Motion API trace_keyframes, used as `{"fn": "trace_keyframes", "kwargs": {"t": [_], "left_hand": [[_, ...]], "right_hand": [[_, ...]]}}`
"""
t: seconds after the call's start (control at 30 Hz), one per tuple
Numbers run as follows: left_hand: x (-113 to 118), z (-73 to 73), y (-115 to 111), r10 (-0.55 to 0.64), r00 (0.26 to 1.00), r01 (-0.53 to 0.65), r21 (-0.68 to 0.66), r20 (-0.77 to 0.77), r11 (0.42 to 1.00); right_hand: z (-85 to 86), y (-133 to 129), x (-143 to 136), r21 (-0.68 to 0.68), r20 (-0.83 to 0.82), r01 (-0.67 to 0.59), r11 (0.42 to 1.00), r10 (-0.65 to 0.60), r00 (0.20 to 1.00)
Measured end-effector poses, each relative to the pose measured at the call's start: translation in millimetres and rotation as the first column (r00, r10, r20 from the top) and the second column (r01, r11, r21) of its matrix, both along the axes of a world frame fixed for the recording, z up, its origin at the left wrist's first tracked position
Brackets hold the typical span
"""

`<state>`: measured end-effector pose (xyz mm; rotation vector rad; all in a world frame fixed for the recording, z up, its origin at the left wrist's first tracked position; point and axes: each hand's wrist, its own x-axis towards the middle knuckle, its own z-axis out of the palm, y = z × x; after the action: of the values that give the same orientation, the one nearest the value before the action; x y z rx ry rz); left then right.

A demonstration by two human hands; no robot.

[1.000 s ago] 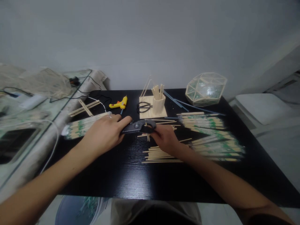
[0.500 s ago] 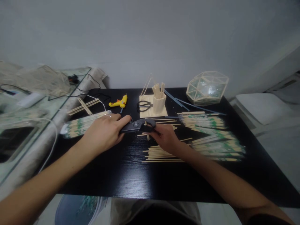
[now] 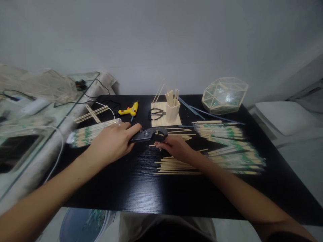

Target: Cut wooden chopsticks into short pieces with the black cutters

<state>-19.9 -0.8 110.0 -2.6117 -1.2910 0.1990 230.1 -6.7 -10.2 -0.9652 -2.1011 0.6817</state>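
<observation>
My left hand (image 3: 114, 139) is closed around the handles of a dark cutter (image 3: 145, 134) with a hooked jaw, like a pipe cutter. Its jaw points right, over the middle of the black table. My right hand (image 3: 178, 146) pinches a short piece of thin wooden stick (image 3: 159, 146), which stands roughly upright at the cutter's jaw. Whether the blade touches it I cannot tell. Beneath and beside my right hand lie loose wooden sticks (image 3: 174, 166). Past the cutter, a hexagonal wooden holder (image 3: 173, 112) full of sticks stands on a square wooden board (image 3: 157, 122), with black-handled scissors (image 3: 156, 114) beside it.
A yellow glue gun (image 3: 128, 110) and crossed sticks (image 3: 92, 113) lie at the back left of the table (image 3: 113, 191). Wrapped chopstick packs (image 3: 234, 154) cover the right. Behind them are glue sticks (image 3: 191, 109) and a faceted glass-like ornament (image 3: 224, 95). A bin (image 3: 83, 225) stands below the front edge.
The view has shifted very slightly. My right fingers have moved a little below the jaw, and more of the stick piece shows. My left hand stays around the cutter.
</observation>
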Motion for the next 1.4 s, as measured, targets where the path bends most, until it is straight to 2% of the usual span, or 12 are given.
{"fn": "trace_keyframes", "kwargs": {"t": [0.73, 1.07, 1.27, 1.4], "left_hand": [[4.3, 1.2, -2.3, 0.022, 0.999, -0.022, -0.005, -0.03, 1.0], [7.9, 5.3, -4.1, 0.052, 0.997, -0.051, 0.016, -0.064, 0.999], [5.1, -2.0, -0.8, 0.062, 0.998, -0.062, 0.025, 0.002, 0.998], [-3.8, -5.7, 4.5, 0.059, 0.991, -0.06, 0.006, 0.122, 0.998]], "right_hand": [[-0.8, -0.3, 1.0, 0.009, 0.019, -0.021, 1.0, 0.02, 1.0], [0.1, -1.8, 0.6, 0.012, 0.037, 0.011, 1.0, -0.011, 0.999], [-0.8, -1.8, -0.3, 0.004, 0.048, 0.015, 1.0, -0.015, 0.999], [10.7, 0.3, 3.3, -0.001, 0.08, -0.041, 0.999, 0.041, 0.996]]}}
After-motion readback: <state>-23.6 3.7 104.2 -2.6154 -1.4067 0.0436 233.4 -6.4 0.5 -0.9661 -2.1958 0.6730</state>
